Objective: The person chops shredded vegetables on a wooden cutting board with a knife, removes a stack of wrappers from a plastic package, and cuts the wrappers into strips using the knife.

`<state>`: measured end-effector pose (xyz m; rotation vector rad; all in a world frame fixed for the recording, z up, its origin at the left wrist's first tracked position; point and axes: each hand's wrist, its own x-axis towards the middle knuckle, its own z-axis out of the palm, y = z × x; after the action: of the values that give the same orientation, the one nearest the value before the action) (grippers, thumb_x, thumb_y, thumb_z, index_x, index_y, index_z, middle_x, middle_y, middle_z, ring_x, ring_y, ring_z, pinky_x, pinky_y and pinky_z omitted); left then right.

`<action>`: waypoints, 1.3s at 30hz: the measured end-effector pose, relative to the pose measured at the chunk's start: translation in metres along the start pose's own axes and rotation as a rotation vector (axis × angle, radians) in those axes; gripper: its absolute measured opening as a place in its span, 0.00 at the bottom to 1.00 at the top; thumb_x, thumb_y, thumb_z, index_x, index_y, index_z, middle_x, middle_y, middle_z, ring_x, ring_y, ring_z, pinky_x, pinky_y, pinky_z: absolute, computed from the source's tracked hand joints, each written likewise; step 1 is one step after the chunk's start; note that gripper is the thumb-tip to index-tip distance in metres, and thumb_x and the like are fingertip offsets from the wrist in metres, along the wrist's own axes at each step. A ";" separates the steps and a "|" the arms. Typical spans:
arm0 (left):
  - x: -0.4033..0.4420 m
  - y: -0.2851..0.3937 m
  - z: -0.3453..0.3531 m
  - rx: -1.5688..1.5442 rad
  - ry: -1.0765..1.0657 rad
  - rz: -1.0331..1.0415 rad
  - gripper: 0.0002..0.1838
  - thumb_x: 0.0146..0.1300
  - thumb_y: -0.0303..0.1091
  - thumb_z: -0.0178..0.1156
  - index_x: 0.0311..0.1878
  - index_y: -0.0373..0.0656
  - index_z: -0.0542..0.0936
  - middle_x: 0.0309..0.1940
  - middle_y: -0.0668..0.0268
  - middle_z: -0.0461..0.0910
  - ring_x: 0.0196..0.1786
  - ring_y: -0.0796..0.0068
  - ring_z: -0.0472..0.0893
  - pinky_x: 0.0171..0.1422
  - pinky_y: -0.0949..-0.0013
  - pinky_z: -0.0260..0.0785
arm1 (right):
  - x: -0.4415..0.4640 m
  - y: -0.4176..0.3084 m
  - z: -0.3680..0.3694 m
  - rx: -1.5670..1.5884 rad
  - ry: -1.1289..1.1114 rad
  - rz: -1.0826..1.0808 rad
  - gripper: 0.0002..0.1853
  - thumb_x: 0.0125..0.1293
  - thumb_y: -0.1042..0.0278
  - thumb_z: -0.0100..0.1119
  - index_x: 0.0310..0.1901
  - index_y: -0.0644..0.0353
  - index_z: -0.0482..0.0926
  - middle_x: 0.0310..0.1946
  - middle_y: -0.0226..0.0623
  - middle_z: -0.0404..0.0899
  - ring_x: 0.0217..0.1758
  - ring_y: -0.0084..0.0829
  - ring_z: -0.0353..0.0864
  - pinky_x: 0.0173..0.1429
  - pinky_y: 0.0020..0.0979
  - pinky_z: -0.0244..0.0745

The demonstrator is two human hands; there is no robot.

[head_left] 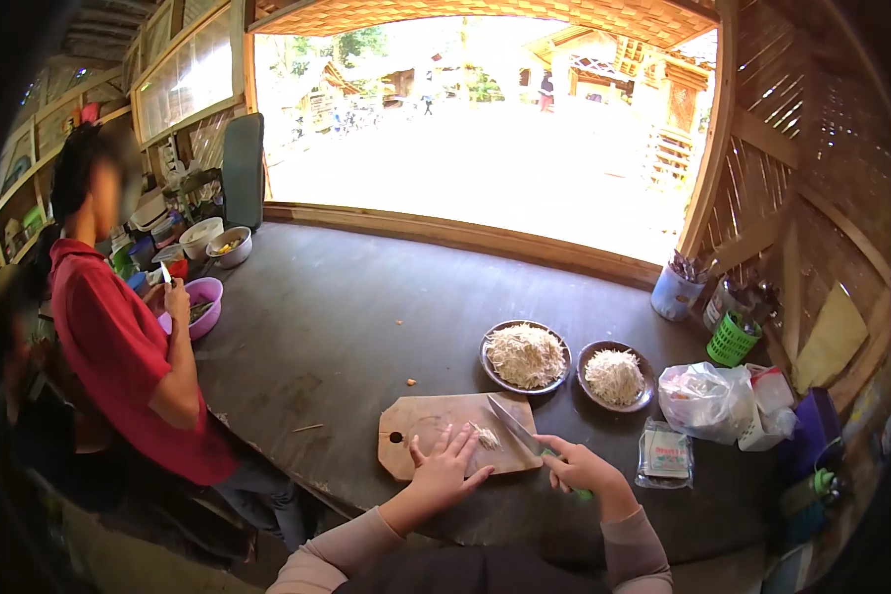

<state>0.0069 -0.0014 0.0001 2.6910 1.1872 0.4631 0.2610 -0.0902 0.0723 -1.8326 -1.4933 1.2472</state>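
My left hand (444, 463) lies with spread fingers on the wooden cutting board (406, 421), at the left edge of a small heap of pale shreds (485, 436). In my right hand (579, 465) is a knife (513, 420) with a green handle. Its blade slants up and left over the right part of the board, beside the shreds. Beyond the board stands a brown plate (484, 358) piled with pale shreds. To its right is a second, smaller plate (647, 391) with a lower pile.
On the right are a plastic bag (703, 401), a clear packet (665, 455), a green basket (733, 340) and a utensil container (675, 295). At left, a person in a red shirt (109, 327) holds a knife over a purple bowl (216, 289); a metal bowl (232, 255) stands behind.
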 end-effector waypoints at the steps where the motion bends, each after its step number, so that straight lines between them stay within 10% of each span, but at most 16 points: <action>1: 0.008 -0.002 -0.006 -0.027 -0.033 -0.031 0.44 0.69 0.69 0.45 0.75 0.42 0.64 0.78 0.61 0.59 0.80 0.59 0.56 0.72 0.26 0.31 | 0.002 0.009 0.000 0.058 -0.019 -0.012 0.26 0.75 0.63 0.52 0.74 0.49 0.65 0.22 0.35 0.79 0.20 0.23 0.77 0.28 0.28 0.73; 39: 0.017 -0.011 -0.005 -0.044 0.121 -0.060 0.44 0.60 0.74 0.54 0.70 0.50 0.74 0.77 0.62 0.60 0.78 0.56 0.56 0.73 0.31 0.30 | 0.008 0.016 -0.002 0.162 -0.045 -0.068 0.26 0.69 0.69 0.61 0.69 0.54 0.72 0.21 0.31 0.80 0.19 0.19 0.76 0.25 0.25 0.71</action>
<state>0.0080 0.0189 0.0054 2.6146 1.2696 0.6439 0.2715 -0.0873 0.0574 -1.6464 -1.4207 1.3433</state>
